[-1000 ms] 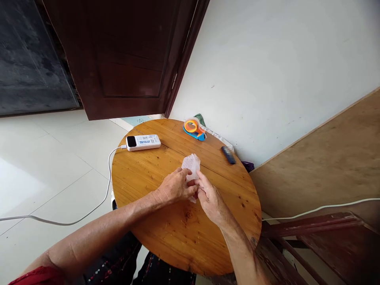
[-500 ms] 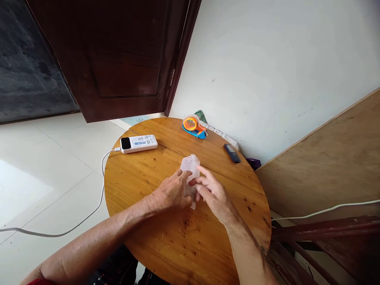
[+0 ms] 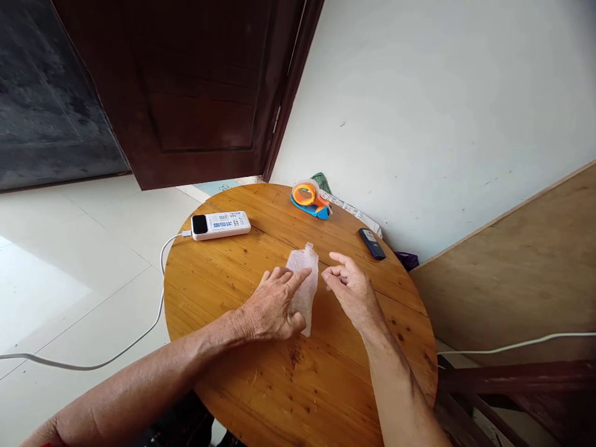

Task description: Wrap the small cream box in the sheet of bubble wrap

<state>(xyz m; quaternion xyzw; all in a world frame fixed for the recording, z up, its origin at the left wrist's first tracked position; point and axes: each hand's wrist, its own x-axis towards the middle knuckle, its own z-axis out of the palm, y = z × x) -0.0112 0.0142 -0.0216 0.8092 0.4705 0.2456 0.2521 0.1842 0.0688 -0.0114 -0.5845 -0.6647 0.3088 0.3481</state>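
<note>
A folded piece of translucent bubble wrap [image 3: 305, 298] lies lengthwise near the middle of the round wooden table [image 3: 261, 391]. My left hand [image 3: 279, 301] rests across its left side, fingers spread and pressing it down. Part of the wrap is hidden under that hand. To the right of the wrap and apart from it, my right hand [image 3: 351, 288] hovers over the table. Its index finger sticks out while the thumb meets the curled fingers in a pinch. Whether anything thin is between those fingertips cannot be made out.
A white power bank [image 3: 221, 225] with a plugged-in cable [image 3: 162, 267] lies at the left. Toward the back is an orange and blue tape dispenser [image 3: 311, 200]. A dark handheld device [image 3: 372, 243] lies at the right, near the wall [image 3: 419, 124]. A dark door [image 3: 200, 93] stands behind.
My right hand has come away from the bubble wrap to the right. My left hand stays on the wrap, which now lies flatter. The view has shifted slightly.
</note>
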